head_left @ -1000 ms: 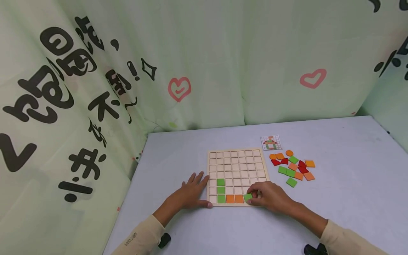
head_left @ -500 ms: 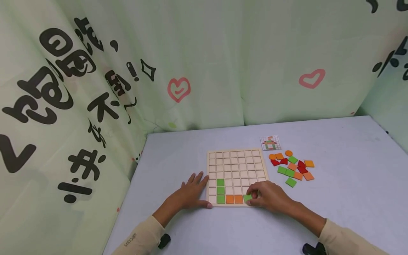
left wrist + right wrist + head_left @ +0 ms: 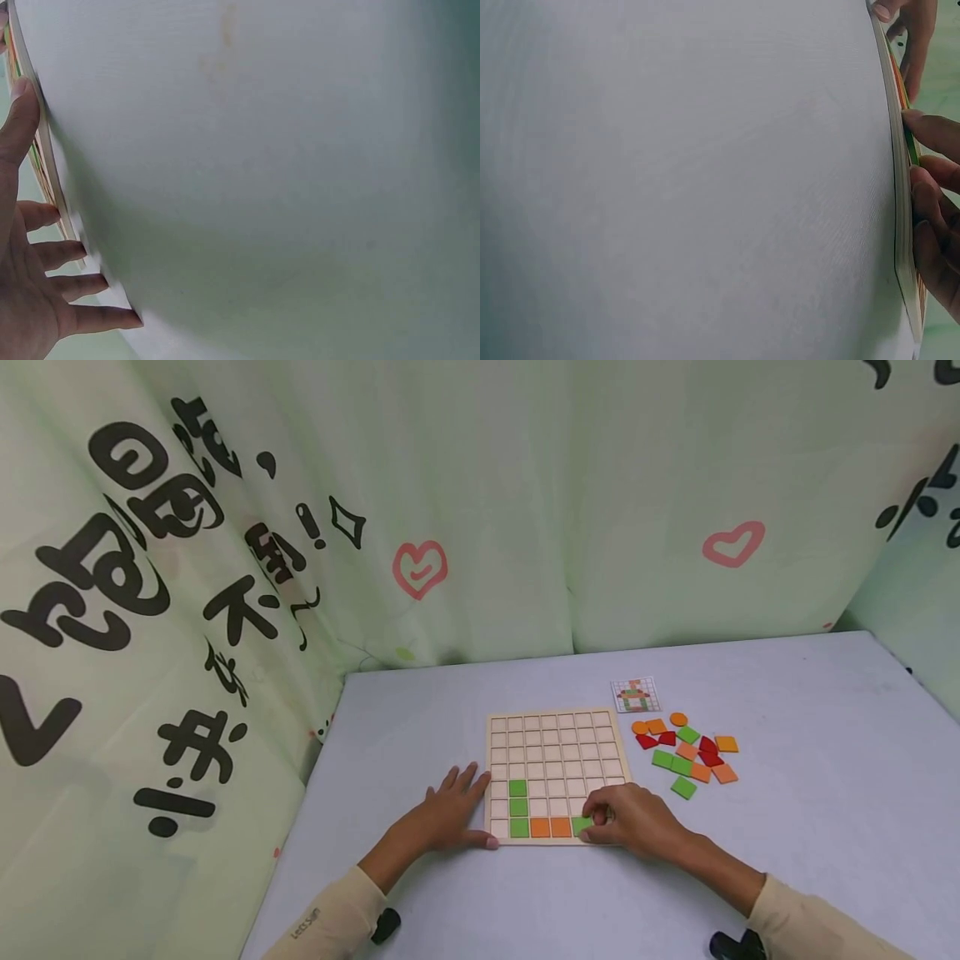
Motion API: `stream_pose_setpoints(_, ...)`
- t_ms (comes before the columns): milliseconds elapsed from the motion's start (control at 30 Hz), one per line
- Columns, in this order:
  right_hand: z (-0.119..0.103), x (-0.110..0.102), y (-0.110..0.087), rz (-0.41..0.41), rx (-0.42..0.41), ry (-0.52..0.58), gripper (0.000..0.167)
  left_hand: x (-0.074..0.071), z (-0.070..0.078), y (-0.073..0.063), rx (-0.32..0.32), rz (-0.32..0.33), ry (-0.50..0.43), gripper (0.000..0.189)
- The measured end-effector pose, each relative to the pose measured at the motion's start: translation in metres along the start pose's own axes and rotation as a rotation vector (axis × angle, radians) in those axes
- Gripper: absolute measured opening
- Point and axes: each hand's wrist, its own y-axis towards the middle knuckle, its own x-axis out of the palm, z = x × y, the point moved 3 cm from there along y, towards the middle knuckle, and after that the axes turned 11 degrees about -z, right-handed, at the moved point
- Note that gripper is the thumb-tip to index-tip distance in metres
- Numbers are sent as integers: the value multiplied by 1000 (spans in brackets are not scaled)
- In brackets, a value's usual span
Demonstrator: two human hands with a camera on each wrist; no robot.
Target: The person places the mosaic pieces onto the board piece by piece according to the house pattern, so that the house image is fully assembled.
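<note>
A wooden grid board lies flat on the table. My left hand is spread at its lower left corner, thumb and forefinger touching the edge; the left wrist view shows the thumb on the rim. With thumb and fingertips, my right hand pinches a green square tile at a bottom-row cell; its right part is hidden by the fingers. Left of it sit two orange square tiles, then a column of three green square tiles. In the right wrist view, the pinched green tile shows edge-on.
Right of the board lie several loose tiles: green and orange squares, orange discs and red curved-edged pieces. A small pattern card lies behind them. The white table backs onto a pale green curtain with black lettering.
The green tile in my right hand, slightly tilted a second ago, now lies straighter and flatter in line with the orange tiles. The left hand stays in place.
</note>
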Motion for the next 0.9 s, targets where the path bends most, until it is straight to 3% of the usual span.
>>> stream_pose_setpoints(567,-1,0,0,-1,-9,3,21,0,-1,2,0,-6,-1,107)
stream_pose_setpoints(900,9,-4,-2,-137,-126,106,24,-2,0,3,-12,-26,4,107)
